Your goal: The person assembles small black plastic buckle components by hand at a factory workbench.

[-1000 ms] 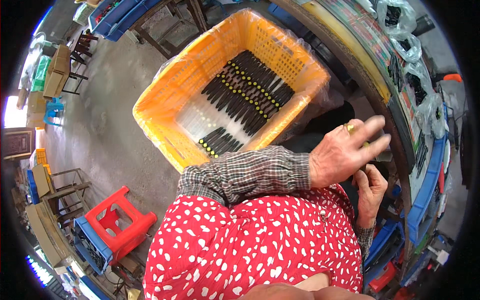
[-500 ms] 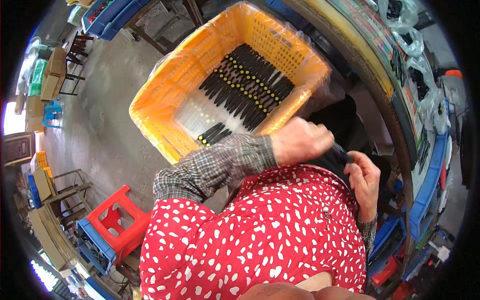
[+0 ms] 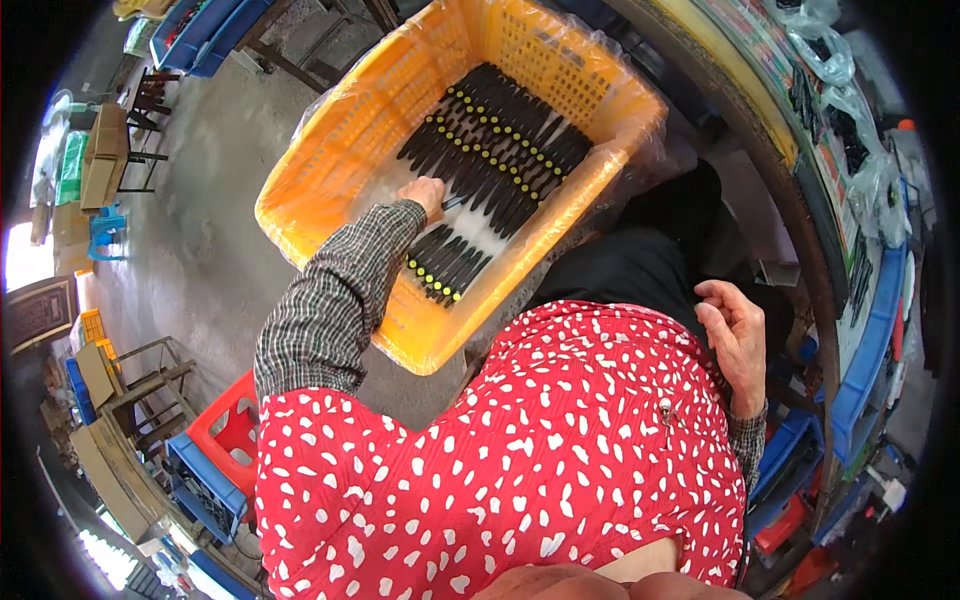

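Observation:
My left hand (image 3: pixel 425 197) reaches into an orange plastic basket (image 3: pixel 330 150), its fingers closed on a slim black piece (image 3: pixel 455 202) whose end pokes out toward the right; the hand hides the rest. Rows of similar slim, tapered black pieces with yellow round ends (image 3: pixel 500 140) lie in the basket's far and right part. A smaller row of such pieces (image 3: pixel 445 265) lies closer to me. My right hand (image 3: pixel 735 340) is held over my right side, fingers loosely curled, thumb and forefinger apart, with nothing seen in it.
Clear plastic film (image 3: pixel 640 130) lines the basket and overhangs its rim. A long workbench edge (image 3: pixel 790 200) curves along my right, with blue trays (image 3: pixel 865 370) beside it. A red stool (image 3: pixel 228 430) and blue crate (image 3: pixel 205 490) stand at left.
My left hand has moved from in front of my waist, close to my right hand, into the basket. The near row of black pieces shows more fully. My right hand stays at my right side.

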`<action>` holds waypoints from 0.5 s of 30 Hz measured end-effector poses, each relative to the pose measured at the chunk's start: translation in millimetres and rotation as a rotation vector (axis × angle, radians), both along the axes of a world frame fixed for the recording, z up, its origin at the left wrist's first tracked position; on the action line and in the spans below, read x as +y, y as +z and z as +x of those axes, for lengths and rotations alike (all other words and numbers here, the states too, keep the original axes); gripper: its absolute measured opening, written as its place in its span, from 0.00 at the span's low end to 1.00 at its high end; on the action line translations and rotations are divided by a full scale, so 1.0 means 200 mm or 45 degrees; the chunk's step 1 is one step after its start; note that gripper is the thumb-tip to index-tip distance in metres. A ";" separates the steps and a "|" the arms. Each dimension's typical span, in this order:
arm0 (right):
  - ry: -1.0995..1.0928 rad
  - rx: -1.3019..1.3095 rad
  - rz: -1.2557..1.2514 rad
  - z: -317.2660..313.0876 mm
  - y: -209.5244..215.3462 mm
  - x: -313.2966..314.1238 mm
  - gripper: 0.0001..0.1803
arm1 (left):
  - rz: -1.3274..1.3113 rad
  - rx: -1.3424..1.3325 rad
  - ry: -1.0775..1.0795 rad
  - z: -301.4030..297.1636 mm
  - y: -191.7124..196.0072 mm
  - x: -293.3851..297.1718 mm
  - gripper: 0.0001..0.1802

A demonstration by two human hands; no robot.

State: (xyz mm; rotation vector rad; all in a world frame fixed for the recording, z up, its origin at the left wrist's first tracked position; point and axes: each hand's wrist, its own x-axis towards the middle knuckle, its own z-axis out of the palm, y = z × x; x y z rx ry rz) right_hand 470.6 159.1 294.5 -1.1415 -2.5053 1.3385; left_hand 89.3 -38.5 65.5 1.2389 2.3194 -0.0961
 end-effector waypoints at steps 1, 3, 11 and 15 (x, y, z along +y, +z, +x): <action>0.002 -0.006 -0.004 0.01 0.00 0.00 0.12 | -0.215 -0.126 0.101 -0.02 0.00 0.01 0.11; -0.005 -0.009 0.003 0.01 -0.02 0.01 0.13 | -0.428 -0.276 0.240 -0.04 0.01 -0.01 0.11; -0.012 0.014 0.007 0.04 -0.03 0.00 0.12 | -0.794 -0.118 0.023 0.01 -0.15 -0.10 0.13; -0.029 0.021 0.016 0.06 -0.01 0.00 0.12 | -0.768 -0.118 0.055 0.06 -0.18 -0.10 0.20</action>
